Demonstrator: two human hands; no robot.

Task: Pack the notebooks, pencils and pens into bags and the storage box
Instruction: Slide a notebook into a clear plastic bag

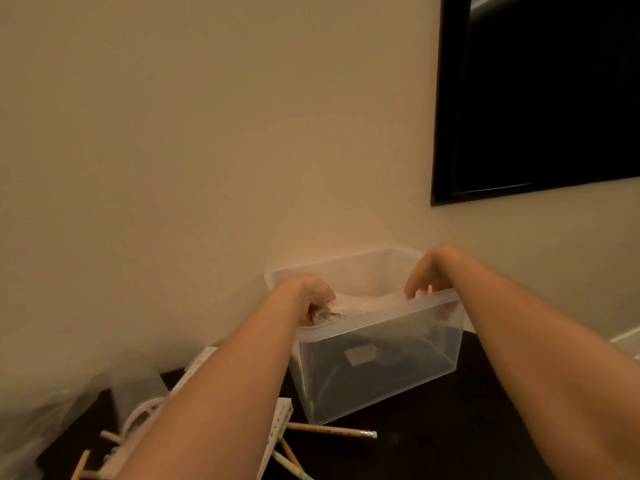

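Over the open mouth of the storage box point(381, 368), which stood on the dark tabletop point(450, 427) hard against the wall point(207, 168), I had both hands reaching in from the near side, set well apart. The left hand point(313, 299) was curled tight round one bunched end of a clear bag point(363, 304). The right hand point(426, 278) hooked down over the near rim at the other end. Its fingers were bent, but I could not tell whether they pinched the plastic or only touched it.

The bag lay crosswise, its long axis running left to right just behind the near rim and spanning the gap between the hands, so I judged it had only to go straight down. A loose pencil point(329, 430) lay on the tabletop in front of the box, nearer my left arm.
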